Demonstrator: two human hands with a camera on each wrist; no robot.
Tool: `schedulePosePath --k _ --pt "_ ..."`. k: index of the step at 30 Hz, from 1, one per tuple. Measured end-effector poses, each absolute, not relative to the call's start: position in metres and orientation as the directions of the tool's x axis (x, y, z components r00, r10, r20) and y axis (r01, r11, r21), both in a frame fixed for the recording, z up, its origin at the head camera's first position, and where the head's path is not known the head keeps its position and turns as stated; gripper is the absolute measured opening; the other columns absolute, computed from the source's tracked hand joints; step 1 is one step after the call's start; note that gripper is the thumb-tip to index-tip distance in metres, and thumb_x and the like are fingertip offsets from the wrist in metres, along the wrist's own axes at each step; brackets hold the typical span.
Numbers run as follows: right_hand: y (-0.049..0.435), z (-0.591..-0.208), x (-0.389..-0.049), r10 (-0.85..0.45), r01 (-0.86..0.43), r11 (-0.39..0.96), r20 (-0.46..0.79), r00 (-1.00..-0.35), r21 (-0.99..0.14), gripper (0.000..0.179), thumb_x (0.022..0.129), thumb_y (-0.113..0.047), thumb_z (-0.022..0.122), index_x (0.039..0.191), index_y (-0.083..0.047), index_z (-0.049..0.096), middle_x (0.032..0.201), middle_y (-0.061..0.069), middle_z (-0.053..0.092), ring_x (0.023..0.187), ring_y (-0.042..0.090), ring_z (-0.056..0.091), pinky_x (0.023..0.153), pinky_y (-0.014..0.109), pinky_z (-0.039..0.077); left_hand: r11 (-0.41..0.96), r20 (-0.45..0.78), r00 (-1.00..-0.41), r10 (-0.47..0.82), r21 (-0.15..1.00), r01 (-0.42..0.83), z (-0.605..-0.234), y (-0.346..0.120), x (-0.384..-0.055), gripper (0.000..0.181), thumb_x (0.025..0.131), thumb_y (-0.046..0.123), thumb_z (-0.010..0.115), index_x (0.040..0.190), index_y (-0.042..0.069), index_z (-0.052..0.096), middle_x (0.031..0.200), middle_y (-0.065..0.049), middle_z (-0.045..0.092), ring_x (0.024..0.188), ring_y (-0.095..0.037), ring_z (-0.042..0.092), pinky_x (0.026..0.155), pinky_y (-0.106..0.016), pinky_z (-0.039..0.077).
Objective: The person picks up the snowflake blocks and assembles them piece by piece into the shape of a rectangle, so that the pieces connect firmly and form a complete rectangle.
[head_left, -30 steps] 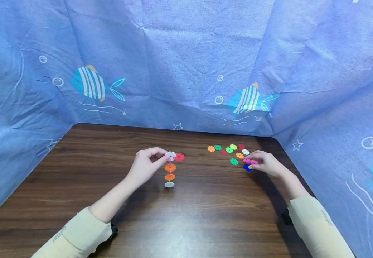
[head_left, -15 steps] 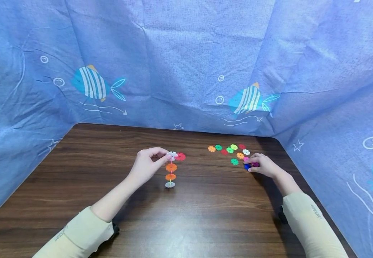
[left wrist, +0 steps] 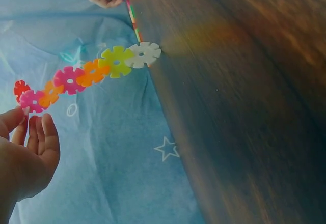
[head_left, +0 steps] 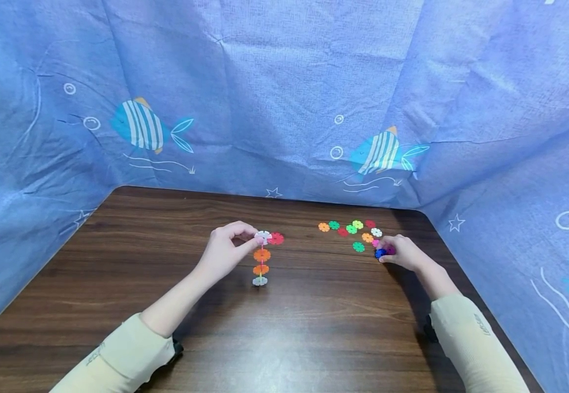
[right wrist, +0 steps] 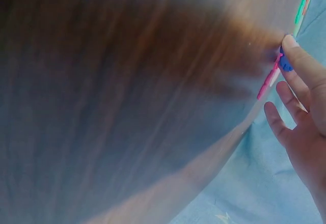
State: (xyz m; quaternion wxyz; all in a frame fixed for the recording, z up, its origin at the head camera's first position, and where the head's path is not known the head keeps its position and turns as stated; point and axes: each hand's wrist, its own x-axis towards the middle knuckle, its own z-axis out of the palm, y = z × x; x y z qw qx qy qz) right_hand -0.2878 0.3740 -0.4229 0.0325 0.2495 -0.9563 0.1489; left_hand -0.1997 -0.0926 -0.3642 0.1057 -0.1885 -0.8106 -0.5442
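My left hand (head_left: 221, 250) pinches the white snowflake disc (head_left: 263, 237) at the top of an upright chain of interlocking discs. A red disc (head_left: 277, 238) sticks out sideways at that top end. Below come orange discs (head_left: 262, 255), and a white disc (head_left: 260, 281) forms the foot on the table. The left wrist view also shows pink discs (left wrist: 69, 80) and a yellow-green disc (left wrist: 116, 61) in the chain. At the right, my right hand (head_left: 402, 253) pinches a blue snowflake disc (right wrist: 286, 64) between thumb and finger, tilted up at the tabletop. Pink discs (right wrist: 266, 85) lie beside it.
Several loose discs lie on the dark wooden table (head_left: 206, 338) left of and beyond my right hand, among them a green disc (head_left: 359, 247) and an orange disc (head_left: 324, 227). A blue fish-print curtain (head_left: 284, 109) hangs behind the table and at both sides.
My right hand has shifted slightly left and taken the blue disc between thumb and finger, tilting it up off the table. The left hand still holds the chain in place.
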Motion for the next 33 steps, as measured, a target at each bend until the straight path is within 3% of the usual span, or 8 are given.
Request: schedulePosePath --k 7,18,33 --pt "0.365 -0.418 -0.283 -0.436 -0.475 0.831 0.19 -0.88 -0.291 0.017 0.074 -0.005 0.078 0.085 -0.005 0.065 0.071 0.0 0.062 0.064 0.011 0.054 0.059 0.029 0.045 0.357 0.333 -0.923 0.193 0.852 0.382 -0.365 -0.09 -0.199 0.011 0.083 0.027 0.073 0.093 0.022 0.072 0.083 0.008 0.071 0.07 -0.01 0.065 0.062 -0.028 0.053" --pt "0.342 -0.396 -0.279 -0.322 -0.389 0.82 0.223 -0.92 -0.421 0.012 0.079 -0.005 0.074 0.089 -0.006 0.067 0.077 0.006 0.069 0.065 0.012 0.06 0.056 0.025 0.049 0.32 0.351 -0.915 0.198 0.859 0.399 -0.364 -0.088 -0.199 0.011 0.083 0.024 0.073 0.09 0.017 0.07 0.081 0.003 0.071 0.073 -0.011 0.065 0.064 -0.026 0.053" --pt "0.29 -0.346 -0.254 -0.296 -0.464 0.754 0.389 -0.872 -0.465 0.017 0.079 -0.011 0.076 0.094 -0.011 0.069 0.08 0.002 0.07 0.07 0.007 0.061 0.062 0.019 0.049 0.357 0.349 -0.913 0.213 0.842 0.405 -0.363 -0.086 -0.2 0.015 0.086 0.02 0.069 0.101 0.016 0.071 0.084 0.003 0.071 0.07 -0.012 0.063 0.06 -0.026 0.05"
